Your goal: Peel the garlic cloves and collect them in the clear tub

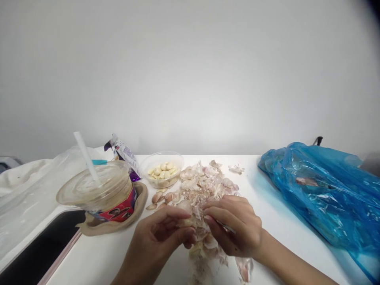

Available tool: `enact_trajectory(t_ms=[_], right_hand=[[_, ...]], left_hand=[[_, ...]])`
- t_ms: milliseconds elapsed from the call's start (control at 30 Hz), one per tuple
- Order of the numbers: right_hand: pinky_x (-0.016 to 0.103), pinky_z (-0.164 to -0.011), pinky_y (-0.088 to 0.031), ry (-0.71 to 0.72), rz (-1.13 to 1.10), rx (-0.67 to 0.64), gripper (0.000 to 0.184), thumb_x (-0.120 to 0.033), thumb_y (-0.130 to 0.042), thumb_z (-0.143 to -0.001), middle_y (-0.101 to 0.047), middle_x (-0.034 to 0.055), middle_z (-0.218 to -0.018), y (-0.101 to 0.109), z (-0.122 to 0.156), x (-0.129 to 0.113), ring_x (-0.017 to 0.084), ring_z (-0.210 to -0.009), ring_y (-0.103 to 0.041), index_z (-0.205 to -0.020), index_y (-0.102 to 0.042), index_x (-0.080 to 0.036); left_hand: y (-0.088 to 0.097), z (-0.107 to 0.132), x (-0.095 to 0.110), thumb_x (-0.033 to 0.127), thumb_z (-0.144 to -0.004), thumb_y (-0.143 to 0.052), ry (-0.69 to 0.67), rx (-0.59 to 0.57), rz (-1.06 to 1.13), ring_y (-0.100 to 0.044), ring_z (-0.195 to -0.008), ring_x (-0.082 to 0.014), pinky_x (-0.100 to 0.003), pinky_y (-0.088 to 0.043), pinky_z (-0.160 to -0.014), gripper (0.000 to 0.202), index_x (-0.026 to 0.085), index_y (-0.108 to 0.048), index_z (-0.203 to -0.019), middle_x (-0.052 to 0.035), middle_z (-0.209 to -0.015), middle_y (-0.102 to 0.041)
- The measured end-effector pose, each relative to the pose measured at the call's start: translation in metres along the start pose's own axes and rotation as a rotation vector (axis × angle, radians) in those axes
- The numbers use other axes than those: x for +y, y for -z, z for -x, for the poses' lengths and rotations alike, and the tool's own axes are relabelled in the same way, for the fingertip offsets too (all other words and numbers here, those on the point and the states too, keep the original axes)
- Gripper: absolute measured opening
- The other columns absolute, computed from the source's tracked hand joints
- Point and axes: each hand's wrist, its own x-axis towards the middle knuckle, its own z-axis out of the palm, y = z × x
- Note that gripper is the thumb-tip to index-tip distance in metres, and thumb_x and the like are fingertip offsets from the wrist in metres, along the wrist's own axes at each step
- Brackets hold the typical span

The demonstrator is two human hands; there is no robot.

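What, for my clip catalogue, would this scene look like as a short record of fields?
Left hand: fingers curled toward thumb; any grip unclear
Right hand: fingers closed around a thin object, mostly hidden
Under and beyond hands: loose garlic skins
Bowl: clear, holding peeled cloves
Near side of bowl: unpeeled cloves
On the left: lidded cup with straw, in a brown holder; dark-screened phone
On the right: blue plastic bag
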Motion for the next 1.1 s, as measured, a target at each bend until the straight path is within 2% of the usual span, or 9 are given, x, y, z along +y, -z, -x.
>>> enact_trajectory(t_ms=[133,333,433,500,633,800,900,1000,1100], right_hand=[[0.024,-0.05,-0.048,-0.001,-0.011,0.001,0.009,-0.01,-0.053,-0.076,-0.067,0.0067,-0.075,0.001,-0.001,-0.002,0.014,-0.061,-0.062,-0.083,-0.057,-0.013],[0.024,-0.049,-0.048,0.005,-0.039,0.013,0.008,-0.009,-0.052,-0.076,-0.066,0.0066,-0.073,0.002,-0.003,-0.002,0.014,-0.06,-0.062,-0.081,-0.057,-0.013],[0.023,-0.048,-0.047,0.0,-0.038,0.018,0.008,-0.008,-0.052,-0.076,-0.067,0.0069,-0.074,0.002,-0.003,-0.001,0.014,-0.061,-0.062,-0.081,-0.057,-0.013],[0.023,-0.049,-0.048,-0.007,-0.045,0.027,0.009,-0.009,-0.051,-0.077,-0.066,0.0064,-0.073,0.002,-0.003,-0.001,0.013,-0.061,-0.062,-0.082,-0.057,-0.013],[0.023,-0.051,-0.049,-0.053,-0.098,0.049,0.009,-0.009,-0.051,-0.077,-0.065,0.0048,-0.069,0.001,-0.004,-0.001,0.013,-0.061,-0.062,-0.083,-0.056,-0.013],[0.023,-0.054,-0.05,-0.089,-0.157,0.049,0.012,-0.007,-0.051,-0.077,-0.066,0.0056,-0.073,0.001,-0.005,-0.002,0.013,-0.064,-0.063,-0.085,-0.056,-0.013],[0.023,-0.054,-0.05,-0.076,-0.155,0.043,0.012,-0.008,-0.05,-0.077,-0.066,0.0059,-0.073,0.002,-0.004,-0.002,0.013,-0.065,-0.063,-0.086,-0.056,-0.013],[0.023,-0.054,-0.051,-0.072,-0.14,0.043,0.01,-0.01,-0.051,-0.078,-0.066,0.0053,-0.072,0.001,-0.004,-0.002,0.013,-0.064,-0.063,-0.086,-0.056,-0.014],[0.023,-0.053,-0.051,-0.086,-0.132,0.05,0.009,-0.01,-0.051,-0.078,-0.065,0.0049,-0.068,0.001,-0.005,-0.003,0.013,-0.061,-0.063,-0.084,-0.056,-0.014]], left_hand=[[0.0,-0.001,0.0,0.02,-0.064,-0.07,0.012,-0.047,0.004,-0.062,-0.054,-0.0149,-0.022,-0.049,-0.054,0.011,0.018,-0.066,-0.074,-0.0012,-0.055,-0.068],[-0.001,-0.006,-0.004,0.025,-0.074,-0.061,0.076,-0.12,0.101,-0.06,-0.057,-0.0147,-0.024,-0.048,-0.054,0.016,0.017,-0.067,-0.087,-0.0028,-0.07,-0.07],[-0.002,-0.007,-0.006,0.028,-0.079,-0.054,0.154,-0.164,0.231,-0.058,-0.058,-0.013,-0.023,-0.046,-0.054,0.019,0.016,-0.064,-0.09,-0.0023,-0.068,-0.067],[-0.002,-0.007,-0.006,0.031,-0.081,-0.051,0.22,-0.192,0.335,-0.055,-0.055,-0.0109,-0.02,-0.043,-0.049,0.022,0.015,-0.062,-0.092,-0.0018,-0.067,-0.064],[-0.001,-0.011,-0.007,0.031,-0.083,-0.048,0.405,-0.231,0.569,-0.051,-0.05,-0.0061,-0.015,-0.038,-0.044,0.026,0.015,-0.06,-0.098,-0.0008,-0.067,-0.06],[0.0,-0.017,-0.005,0.026,-0.084,-0.045,0.496,-0.298,0.79,-0.06,-0.067,-0.0105,-0.018,-0.047,-0.059,0.025,0.011,-0.059,-0.097,-0.0075,-0.08,-0.064],[-0.002,-0.016,-0.002,0.019,-0.083,-0.046,0.459,-0.259,0.758,-0.063,-0.073,-0.0118,-0.018,-0.05,-0.064,0.021,0.01,-0.058,-0.098,-0.0089,-0.085,-0.066],[-0.003,-0.013,-0.002,0.016,-0.082,-0.048,0.414,-0.164,0.687,-0.064,-0.072,-0.0119,-0.02,-0.051,-0.069,0.019,0.01,-0.059,-0.098,-0.0084,-0.082,-0.068],[-0.002,-0.011,-0.005,0.012,-0.08,-0.052,0.378,-0.117,0.655,-0.065,-0.07,-0.0108,-0.022,-0.051,-0.072,0.012,0.013,-0.061,-0.088,-0.0046,-0.077,-0.068]])
